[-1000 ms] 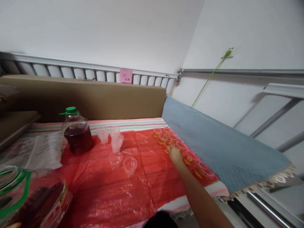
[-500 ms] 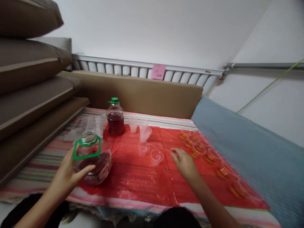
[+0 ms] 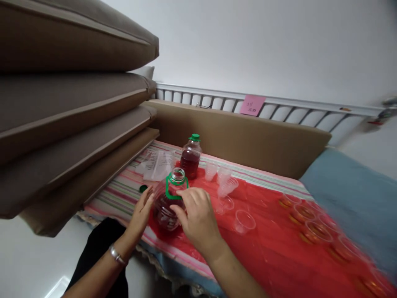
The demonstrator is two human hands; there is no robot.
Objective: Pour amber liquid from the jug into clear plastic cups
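A clear plastic jug [image 3: 166, 215] of dark red liquid stands at the front left of the red sheet, its mouth uncapped and a green handle [image 3: 169, 192] round its neck. My left hand [image 3: 142, 213] lies along the jug's left side, fingers stretched out. From the right, my right hand [image 3: 198, 211] has its fingers bent at the handle's lower right and its thumb in front of the jug. A second jug [image 3: 190, 160], green-capped and partly full of red liquid, stands behind. Single empty plastic cups [image 3: 245, 222] and stacked cups [image 3: 228, 186] sit to the right.
Rows of cups with amber liquid [image 3: 316, 232] line the right side of the red plastic sheet [image 3: 263, 248]. A green cap [image 3: 143, 188] and clear plastic bags [image 3: 159, 165] lie left of the jugs. Tall stacked brown cushions [image 3: 77, 95] rise at the left.
My view has swung left. My right hand has come from beside the empty cups to the open jug's handle. My left hand stays at the jug's left side.
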